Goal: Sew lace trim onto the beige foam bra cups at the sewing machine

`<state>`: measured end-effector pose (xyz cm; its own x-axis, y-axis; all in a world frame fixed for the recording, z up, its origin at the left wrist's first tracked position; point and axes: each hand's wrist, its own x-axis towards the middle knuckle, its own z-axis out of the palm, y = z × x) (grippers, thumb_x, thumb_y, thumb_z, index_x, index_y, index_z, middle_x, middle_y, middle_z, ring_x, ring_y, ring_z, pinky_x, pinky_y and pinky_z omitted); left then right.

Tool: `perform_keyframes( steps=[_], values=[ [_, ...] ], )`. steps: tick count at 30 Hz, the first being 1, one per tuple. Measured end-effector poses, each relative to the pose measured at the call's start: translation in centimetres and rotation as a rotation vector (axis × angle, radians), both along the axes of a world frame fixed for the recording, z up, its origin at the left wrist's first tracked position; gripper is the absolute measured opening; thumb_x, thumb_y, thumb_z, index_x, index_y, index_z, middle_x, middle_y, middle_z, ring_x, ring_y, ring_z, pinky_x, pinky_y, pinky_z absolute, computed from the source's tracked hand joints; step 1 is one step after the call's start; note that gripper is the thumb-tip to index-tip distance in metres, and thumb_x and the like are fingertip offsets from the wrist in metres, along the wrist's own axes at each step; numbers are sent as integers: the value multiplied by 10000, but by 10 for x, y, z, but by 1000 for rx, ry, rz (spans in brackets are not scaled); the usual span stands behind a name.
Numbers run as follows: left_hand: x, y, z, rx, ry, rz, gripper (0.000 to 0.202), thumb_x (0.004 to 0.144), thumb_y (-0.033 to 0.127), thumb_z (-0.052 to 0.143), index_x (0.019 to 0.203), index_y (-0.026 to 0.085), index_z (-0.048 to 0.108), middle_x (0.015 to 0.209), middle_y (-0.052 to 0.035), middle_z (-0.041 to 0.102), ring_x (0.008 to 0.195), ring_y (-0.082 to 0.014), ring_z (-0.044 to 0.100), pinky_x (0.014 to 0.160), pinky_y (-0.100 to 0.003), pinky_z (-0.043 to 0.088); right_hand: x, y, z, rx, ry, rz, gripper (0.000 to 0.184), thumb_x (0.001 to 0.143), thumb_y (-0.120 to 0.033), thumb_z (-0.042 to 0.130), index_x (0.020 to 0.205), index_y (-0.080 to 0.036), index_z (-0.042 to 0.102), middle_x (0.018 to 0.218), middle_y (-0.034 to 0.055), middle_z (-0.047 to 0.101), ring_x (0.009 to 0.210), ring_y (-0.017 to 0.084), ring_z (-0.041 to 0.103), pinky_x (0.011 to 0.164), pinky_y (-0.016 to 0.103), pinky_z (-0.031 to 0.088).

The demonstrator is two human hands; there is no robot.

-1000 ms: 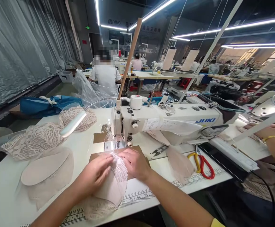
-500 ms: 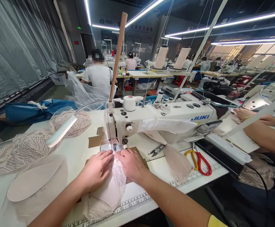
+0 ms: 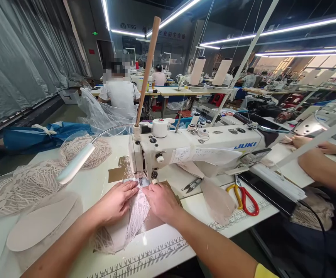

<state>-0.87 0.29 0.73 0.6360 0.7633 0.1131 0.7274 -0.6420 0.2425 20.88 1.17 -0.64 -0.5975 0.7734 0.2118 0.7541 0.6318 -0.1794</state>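
A white JUKI sewing machine (image 3: 196,148) stands on the white table (image 3: 168,247). A beige lace piece with a foam cup (image 3: 133,220) lies in front of its needle (image 3: 141,179). My left hand (image 3: 116,202) lies flat on the left side of the lace, fingers stretched toward the needle. My right hand (image 3: 160,200) presses flat on the right side, fingertips close to the presser foot. The lace's front edge sits under the needle area.
Lace pieces (image 3: 26,185) and beige foam cups (image 3: 37,226) are piled at the left. A lamp on a gooseneck (image 3: 75,164) hangs over them. Red-and-yellow scissors (image 3: 244,199) and thread snips (image 3: 192,184) lie to the right. Another person's arms (image 3: 318,170) work at the right.
The lace piece has slid forward under the needle, with both hands following it toward the machine. Less of the piece hangs near the table's front edge.
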Motion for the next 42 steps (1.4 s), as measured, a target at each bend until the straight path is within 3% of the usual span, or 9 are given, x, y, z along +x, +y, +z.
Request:
perform_keyframes(
  steps=[7, 10, 12, 16, 19, 24, 30, 36, 42],
  values=[
    [20, -38, 12, 8, -53, 181, 189, 887, 238, 503, 999, 195, 650, 989, -88, 662, 892, -255, 598, 768, -405, 506, 17, 1, -2, -108, 210, 18, 265, 849, -46, 483, 963, -172, 687, 853, 41, 634, 790, 156, 574, 711, 244, 414],
    [26, -43, 5, 24, -53, 228, 244, 933, 210, 407, 761, 188, 578, 802, -56, 617, 761, -225, 553, 678, -374, 458, 21, -1, 3, -148, 244, 51, 257, 850, -48, 491, 952, -174, 691, 867, 40, 637, 796, 156, 572, 711, 249, 425],
    [26, -42, -1, 31, -103, 235, 258, 936, 182, 374, 731, 187, 530, 774, -49, 594, 741, -215, 527, 668, -361, 435, 25, -3, 8, -185, 238, 76, 243, 866, -60, 487, 926, -177, 690, 866, 35, 630, 790, 152, 563, 692, 247, 418],
    [19, -41, -5, -23, -201, 241, 205, 926, 178, 378, 752, 191, 485, 758, -41, 561, 729, -205, 500, 678, -351, 422, 31, -13, 18, -253, 192, 181, 231, 892, -90, 482, 966, -190, 677, 858, 23, 606, 783, 147, 529, 648, 240, 376],
    [14, -41, -3, -68, -235, 225, 188, 933, 201, 385, 780, 185, 494, 772, -47, 562, 732, -203, 499, 683, -354, 426, 32, -23, 19, -201, 85, 226, 244, 889, -100, 481, 1006, -208, 666, 852, 24, 580, 747, 154, 472, 625, 256, 326],
    [14, -44, -3, -17, -209, 76, 238, 945, 158, 374, 973, 174, 610, 937, -90, 612, 846, -222, 526, 747, -377, 433, 32, -35, 11, -111, -47, 209, 331, 727, -2, 512, 958, -209, 628, 850, 21, 531, 734, 163, 400, 645, 279, 283],
    [22, -46, -3, 60, -54, -36, 345, 892, 97, 426, 1136, 211, 641, 876, -79, 610, 793, -216, 503, 722, -380, 428, 35, -37, 5, -100, -8, 227, 396, 725, 5, 491, 1032, -217, 606, 875, 26, 533, 758, 171, 394, 660, 289, 274],
    [25, -47, -10, 118, -26, -41, 421, 873, 75, 411, 1211, 209, 623, 832, -89, 597, 761, -223, 484, 689, -385, 418, 36, -36, 6, -124, 26, 229, 407, 734, 11, 482, 1037, -225, 616, 888, 29, 551, 768, 172, 412, 675, 290, 291],
    [29, -48, -9, 90, 3, -35, 397, 896, 96, 427, 1224, 211, 620, 833, -91, 602, 778, -231, 502, 692, -394, 437, 34, -32, 4, -136, 155, 215, 304, 857, -62, 454, 1050, -211, 636, 882, 38, 574, 759, 169, 447, 690, 289, 329]
  ],
)
